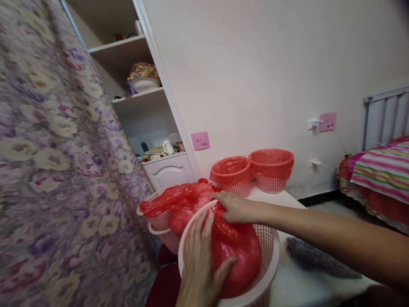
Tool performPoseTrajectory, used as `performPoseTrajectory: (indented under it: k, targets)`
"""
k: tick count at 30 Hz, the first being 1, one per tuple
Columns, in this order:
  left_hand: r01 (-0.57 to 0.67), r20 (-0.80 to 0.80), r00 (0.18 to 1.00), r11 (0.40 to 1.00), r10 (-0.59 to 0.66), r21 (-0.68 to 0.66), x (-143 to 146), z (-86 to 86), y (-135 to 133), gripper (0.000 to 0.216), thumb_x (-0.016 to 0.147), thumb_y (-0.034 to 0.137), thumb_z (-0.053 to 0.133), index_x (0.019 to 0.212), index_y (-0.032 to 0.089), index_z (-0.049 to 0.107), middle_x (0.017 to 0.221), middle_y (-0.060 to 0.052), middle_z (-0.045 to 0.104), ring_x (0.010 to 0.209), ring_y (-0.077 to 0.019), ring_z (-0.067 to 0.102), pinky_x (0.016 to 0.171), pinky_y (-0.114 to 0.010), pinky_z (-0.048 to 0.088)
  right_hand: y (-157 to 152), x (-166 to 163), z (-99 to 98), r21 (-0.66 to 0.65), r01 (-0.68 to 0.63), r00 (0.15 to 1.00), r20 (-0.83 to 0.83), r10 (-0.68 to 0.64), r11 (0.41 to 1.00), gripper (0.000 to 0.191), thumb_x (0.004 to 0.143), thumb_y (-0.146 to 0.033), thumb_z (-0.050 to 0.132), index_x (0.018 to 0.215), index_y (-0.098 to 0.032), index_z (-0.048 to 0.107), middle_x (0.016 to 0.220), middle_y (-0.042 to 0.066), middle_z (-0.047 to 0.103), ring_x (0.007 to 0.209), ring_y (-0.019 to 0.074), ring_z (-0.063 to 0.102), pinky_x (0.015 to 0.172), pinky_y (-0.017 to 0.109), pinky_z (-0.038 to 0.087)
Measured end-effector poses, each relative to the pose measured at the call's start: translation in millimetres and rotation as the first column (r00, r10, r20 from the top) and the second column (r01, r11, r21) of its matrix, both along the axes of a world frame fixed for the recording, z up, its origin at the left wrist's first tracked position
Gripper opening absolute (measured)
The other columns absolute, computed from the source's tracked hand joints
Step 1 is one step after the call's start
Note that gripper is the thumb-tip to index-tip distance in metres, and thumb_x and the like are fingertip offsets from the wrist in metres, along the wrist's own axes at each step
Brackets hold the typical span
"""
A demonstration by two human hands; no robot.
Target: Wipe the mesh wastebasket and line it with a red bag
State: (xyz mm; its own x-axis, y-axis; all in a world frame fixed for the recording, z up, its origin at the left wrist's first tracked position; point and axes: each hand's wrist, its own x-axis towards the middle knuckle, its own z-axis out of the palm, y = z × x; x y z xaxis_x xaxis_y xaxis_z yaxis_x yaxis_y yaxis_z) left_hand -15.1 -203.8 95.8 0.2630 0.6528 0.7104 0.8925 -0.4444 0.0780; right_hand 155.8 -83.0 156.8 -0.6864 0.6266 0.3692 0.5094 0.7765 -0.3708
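The white basket (pixel 270 256) stands at the near edge of the white table (pixel 297 281). A red bag (pixel 238 251) sits inside the basket. The left hand (pixel 200 264) lies flat and open against the bag at the basket's near rim. The right hand (pixel 234 207) presses on the bag at the far rim, fingers curled; grip cannot be confirmed. Two red-lined baskets (pixel 252 172) stand behind the basket.

bag (pixel 236 251): thin glossy red plastic, crinkled | basket (pixel 271 251): white perforated plastic | table (pixel 297 281): smooth white | curtain (pixel 47 170): floral cloth
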Motion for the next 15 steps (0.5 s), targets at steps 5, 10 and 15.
performPoseTrajectory:
  k: [5,10,15]
  targets:
    - [0.111,0.183,0.979,0.984,-0.085,-0.141,19,21.1,46,0.085,0.087,0.025,0.057,0.157,0.023,0.009,0.155,-0.019,0.039,0.143,-0.0317,0.039,0.115,-0.056,0.035,-29,-4,16.0,-0.008,-0.085,0.97,-0.231,0.081,0.996,0.094,0.071,-0.006,0.056,0.156,-0.01,0.015,0.154,0.023,0.038,0.141,0.029,0.041,0.112,0.045,0.041]
    - [0.155,0.332,0.936,0.984,-0.117,-0.092,15,32.0,54,0.071,0.091,0.031,0.054,0.154,0.024,0.023,0.15,-0.015,0.049,0.139,-0.0287,0.045,0.116,-0.053,0.034,-45,4,27.2,0.079,-0.125,0.921,-0.36,0.146,0.989,0.087,0.074,-0.008,0.052,0.155,-0.009,0.019,0.158,0.019,0.034,0.146,0.0252,0.033,0.119,0.045,0.033]
    - [0.145,0.505,0.853,0.989,-0.134,0.017,0,55.9,48,0.071,0.088,0.037,0.062,0.151,0.033,0.031,0.15,-0.006,0.049,0.135,-0.0251,0.049,0.116,-0.044,0.035,-53,37,31.5,0.205,-0.11,0.852,-0.485,0.198,0.973,0.077,0.083,-0.017,0.057,0.153,-0.013,0.025,0.151,0.018,0.04,0.134,0.0234,0.045,0.114,0.044,0.039]
